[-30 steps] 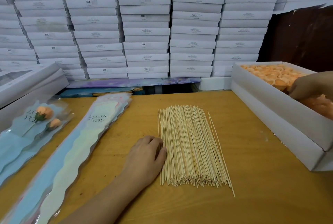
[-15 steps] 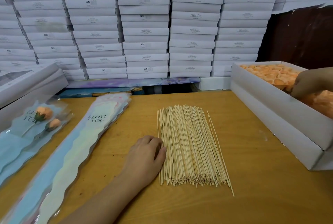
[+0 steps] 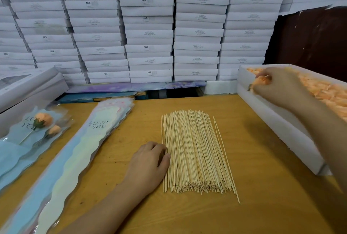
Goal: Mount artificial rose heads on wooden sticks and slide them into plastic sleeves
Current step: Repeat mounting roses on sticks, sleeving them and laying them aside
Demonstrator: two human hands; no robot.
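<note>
A flat pile of thin wooden sticks [image 3: 195, 151] lies in the middle of the wooden table [image 3: 272, 186]. My left hand [image 3: 148, 164] rests palm down at the pile's left edge, its fingertips curled against the outermost sticks. My right hand [image 3: 279, 87] is above the left rim of a white box [image 3: 277, 121] full of orange rose heads [image 3: 324, 92] and grips one orange rose head [image 3: 262, 81]. A stack of plastic sleeves printed "I LOVE YOU" [image 3: 75, 156] lies to the left of the sticks.
At the far left, finished sleeved roses [image 3: 43, 122] lie on a pile of blue sleeves. Flat white boxes [image 3: 148, 27] are stacked high behind the table. More white boxes [image 3: 24, 87] sit at the left edge.
My right hand has come up out of the box of rose heads and moved left toward its rim, now with a rose head in its fingers. My left hand has stayed put.
</note>
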